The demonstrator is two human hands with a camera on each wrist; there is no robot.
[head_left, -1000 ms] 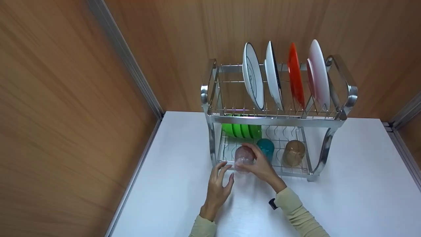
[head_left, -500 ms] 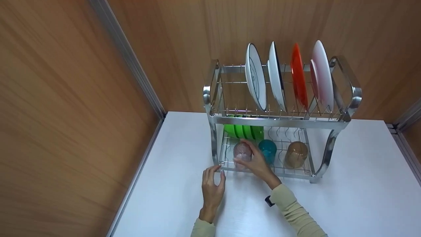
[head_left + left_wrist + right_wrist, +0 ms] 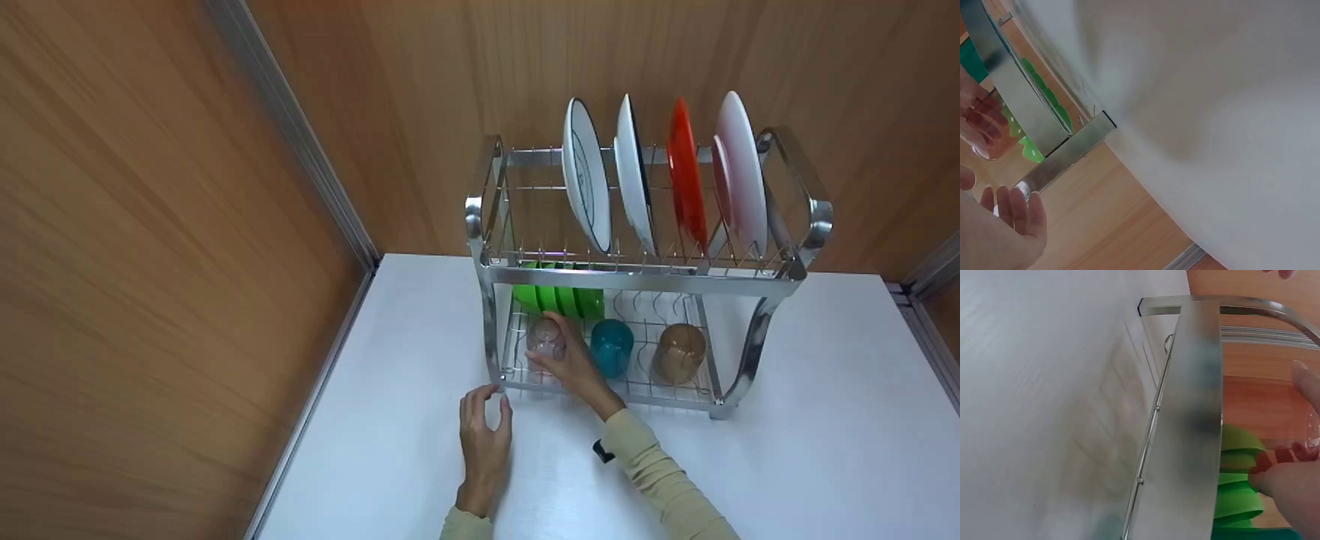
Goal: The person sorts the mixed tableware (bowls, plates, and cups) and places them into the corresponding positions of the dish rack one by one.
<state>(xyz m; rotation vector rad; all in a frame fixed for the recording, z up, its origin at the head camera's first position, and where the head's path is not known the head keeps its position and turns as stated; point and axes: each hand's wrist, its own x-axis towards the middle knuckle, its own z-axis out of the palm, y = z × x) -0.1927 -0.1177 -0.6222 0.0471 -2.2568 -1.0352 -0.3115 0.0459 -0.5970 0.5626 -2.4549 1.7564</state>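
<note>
My right hand grips a clear pinkish drinking glass, fingers on its far side and thumb on the near side. The glass seems to stand mouth down, on or just over the lower tier at the front left of the metal dish rack. In the right wrist view the pink glass is partly cut off by the rack's front bar. My left hand holds nothing; its relaxed fingers are by the rack's front left foot. Whether they touch the metal I cannot tell.
A teal glass and an amber glass stand right of the pink one. Several green bowls are lined up behind. Upright on the top tier are white plates, a red plate and a pink plate. Wooden panels surround the white table.
My right hand has moved the pink glass back and slightly left, from the rack's front edge onto the lower tier's area. The left hand has drawn away from the glass, left and down.
</note>
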